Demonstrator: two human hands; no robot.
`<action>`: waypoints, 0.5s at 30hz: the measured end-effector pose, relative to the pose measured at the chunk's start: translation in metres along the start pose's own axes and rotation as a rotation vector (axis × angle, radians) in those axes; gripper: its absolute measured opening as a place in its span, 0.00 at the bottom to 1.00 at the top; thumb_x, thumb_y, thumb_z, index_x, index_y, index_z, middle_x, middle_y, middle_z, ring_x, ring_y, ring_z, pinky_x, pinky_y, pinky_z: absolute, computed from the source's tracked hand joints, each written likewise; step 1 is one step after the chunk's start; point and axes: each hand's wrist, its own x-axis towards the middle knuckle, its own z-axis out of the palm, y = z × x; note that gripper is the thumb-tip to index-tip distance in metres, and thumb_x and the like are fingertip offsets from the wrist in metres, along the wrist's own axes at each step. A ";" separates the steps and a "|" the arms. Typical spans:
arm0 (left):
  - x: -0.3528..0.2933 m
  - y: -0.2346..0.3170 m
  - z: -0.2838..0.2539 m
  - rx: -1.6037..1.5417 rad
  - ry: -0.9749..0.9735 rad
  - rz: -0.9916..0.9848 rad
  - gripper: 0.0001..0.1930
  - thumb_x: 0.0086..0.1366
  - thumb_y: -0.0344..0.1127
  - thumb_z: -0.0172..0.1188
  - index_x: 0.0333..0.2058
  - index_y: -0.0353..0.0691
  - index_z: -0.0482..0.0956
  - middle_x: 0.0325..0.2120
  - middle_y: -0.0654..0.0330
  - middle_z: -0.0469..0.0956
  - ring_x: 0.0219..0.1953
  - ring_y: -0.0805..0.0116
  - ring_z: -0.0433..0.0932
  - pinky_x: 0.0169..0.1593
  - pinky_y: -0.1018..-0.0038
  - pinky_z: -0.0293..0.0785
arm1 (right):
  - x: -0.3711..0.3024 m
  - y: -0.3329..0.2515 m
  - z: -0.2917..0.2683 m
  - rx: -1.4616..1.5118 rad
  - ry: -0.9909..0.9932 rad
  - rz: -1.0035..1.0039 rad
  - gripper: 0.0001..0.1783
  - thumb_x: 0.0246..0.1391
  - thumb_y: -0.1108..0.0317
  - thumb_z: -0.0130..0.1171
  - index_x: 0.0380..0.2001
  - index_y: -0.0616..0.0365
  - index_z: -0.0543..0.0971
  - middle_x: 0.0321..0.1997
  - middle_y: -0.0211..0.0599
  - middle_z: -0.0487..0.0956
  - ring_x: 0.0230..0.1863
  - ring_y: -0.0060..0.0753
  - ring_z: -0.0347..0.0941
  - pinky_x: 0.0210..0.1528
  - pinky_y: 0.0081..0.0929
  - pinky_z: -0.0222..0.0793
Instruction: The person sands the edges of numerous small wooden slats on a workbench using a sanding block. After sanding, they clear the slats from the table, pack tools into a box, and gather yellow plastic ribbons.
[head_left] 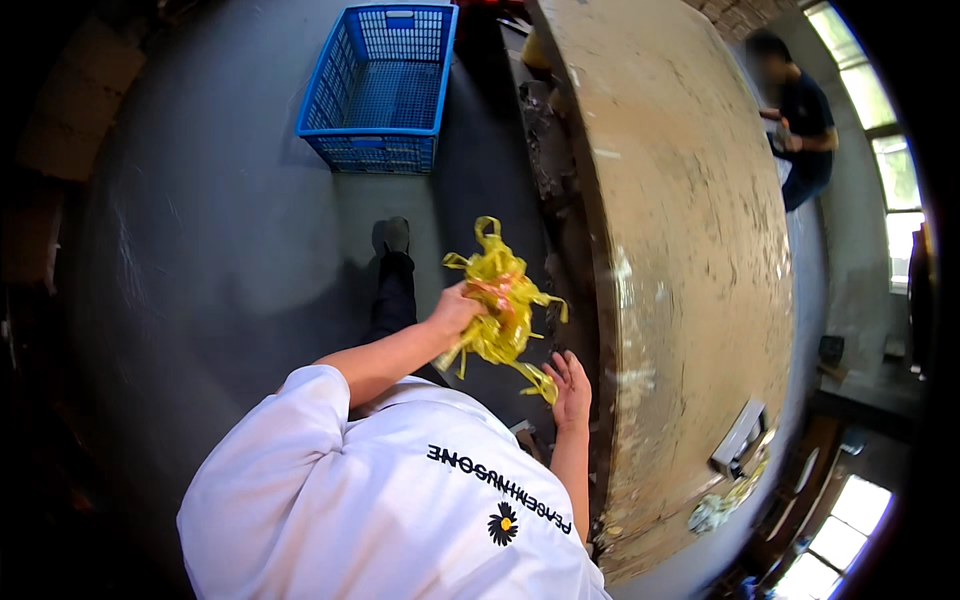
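Observation:
My left hand (455, 312) grips a crumpled bunch of thin yellow plastic (505, 315), which looks like plastic bags. Loops and loose strips stick out of it on several sides, and a reddish patch shows in its middle. The bunch hangs in the air between my body and the table. Lower and to the right, my right hand (572, 388) is raised with its fingers apart. One dangling yellow strip comes close to its fingertips; whether they touch, I cannot tell.
An empty blue plastic crate (370, 133) stands on the grey floor ahead. Along my right runs a long worn wooden table (700, 250), carrying a small box (740, 438) and crumpled plastic (712, 512). Beyond it, another person (805, 135) is by the windows.

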 end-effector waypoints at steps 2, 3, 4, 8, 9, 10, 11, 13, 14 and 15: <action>0.052 0.044 -0.033 -0.101 0.082 -0.066 0.25 0.59 0.10 0.52 0.55 0.32 0.74 0.47 0.51 0.80 0.45 0.56 0.83 0.53 0.61 0.82 | 0.028 -0.016 0.023 -0.123 0.078 0.068 0.29 0.65 0.52 0.59 0.62 0.58 0.72 0.60 0.43 0.78 0.53 0.40 0.79 0.51 0.35 0.77; 0.078 0.063 -0.046 -0.169 0.087 -0.082 0.26 0.58 0.10 0.52 0.56 0.32 0.73 0.48 0.50 0.79 0.47 0.54 0.83 0.54 0.59 0.81 | 0.038 -0.027 0.038 -0.192 0.137 0.096 0.28 0.65 0.53 0.59 0.61 0.59 0.72 0.58 0.43 0.79 0.50 0.40 0.80 0.49 0.35 0.78; 0.107 0.081 -0.056 -0.238 0.108 -0.068 0.26 0.60 0.10 0.50 0.58 0.31 0.72 0.51 0.48 0.77 0.49 0.54 0.82 0.55 0.58 0.80 | 0.048 -0.036 0.060 -0.211 0.204 0.100 0.26 0.66 0.56 0.58 0.61 0.60 0.73 0.55 0.44 0.81 0.45 0.38 0.82 0.42 0.28 0.78; 0.193 0.119 -0.088 -0.532 0.100 -0.053 0.21 0.62 0.14 0.52 0.55 0.31 0.73 0.48 0.49 0.78 0.45 0.56 0.82 0.51 0.61 0.82 | 0.088 -0.066 0.178 -0.405 0.260 0.339 0.27 0.68 0.55 0.55 0.63 0.59 0.70 0.59 0.48 0.78 0.46 0.44 0.82 0.46 0.36 0.81; 0.207 0.126 -0.092 -0.488 0.192 -0.069 0.20 0.61 0.14 0.53 0.53 0.31 0.74 0.46 0.50 0.78 0.45 0.57 0.82 0.51 0.62 0.81 | 0.106 -0.069 0.213 -0.428 0.155 0.359 0.28 0.69 0.55 0.54 0.65 0.59 0.67 0.60 0.48 0.76 0.47 0.45 0.81 0.47 0.37 0.81; 0.219 0.128 -0.093 -0.430 0.248 -0.081 0.20 0.60 0.14 0.55 0.51 0.30 0.74 0.44 0.52 0.79 0.44 0.58 0.82 0.50 0.63 0.81 | 0.125 -0.071 0.243 -0.459 0.077 0.381 0.29 0.70 0.56 0.53 0.67 0.59 0.64 0.62 0.48 0.75 0.48 0.46 0.81 0.48 0.39 0.81; 0.221 0.136 -0.096 -0.435 0.239 -0.074 0.20 0.59 0.13 0.55 0.51 0.31 0.74 0.43 0.52 0.79 0.44 0.60 0.82 0.49 0.65 0.81 | 0.138 -0.074 0.285 -0.450 0.063 0.394 0.30 0.70 0.56 0.53 0.68 0.58 0.62 0.63 0.46 0.74 0.52 0.45 0.79 0.51 0.41 0.79; 0.230 0.142 -0.097 -0.404 0.223 -0.028 0.22 0.57 0.11 0.57 0.50 0.31 0.76 0.43 0.54 0.81 0.44 0.63 0.82 0.49 0.69 0.79 | 0.193 -0.066 0.340 -0.349 0.011 0.388 0.32 0.70 0.56 0.54 0.69 0.57 0.60 0.63 0.42 0.73 0.57 0.42 0.75 0.57 0.41 0.75; 0.228 0.143 -0.094 -0.344 0.206 -0.035 0.22 0.57 0.15 0.60 0.52 0.32 0.77 0.46 0.52 0.81 0.47 0.61 0.82 0.52 0.69 0.78 | 0.213 -0.062 0.360 -0.228 -0.079 0.356 0.32 0.69 0.56 0.56 0.69 0.57 0.60 0.63 0.39 0.73 0.60 0.39 0.73 0.59 0.40 0.72; 0.229 0.144 -0.096 0.062 0.308 0.054 0.23 0.56 0.17 0.60 0.52 0.34 0.77 0.48 0.52 0.80 0.50 0.55 0.81 0.54 0.66 0.77 | 0.236 -0.053 0.376 -0.358 -0.085 0.382 0.32 0.68 0.57 0.57 0.68 0.57 0.61 0.62 0.37 0.73 0.60 0.36 0.72 0.61 0.39 0.70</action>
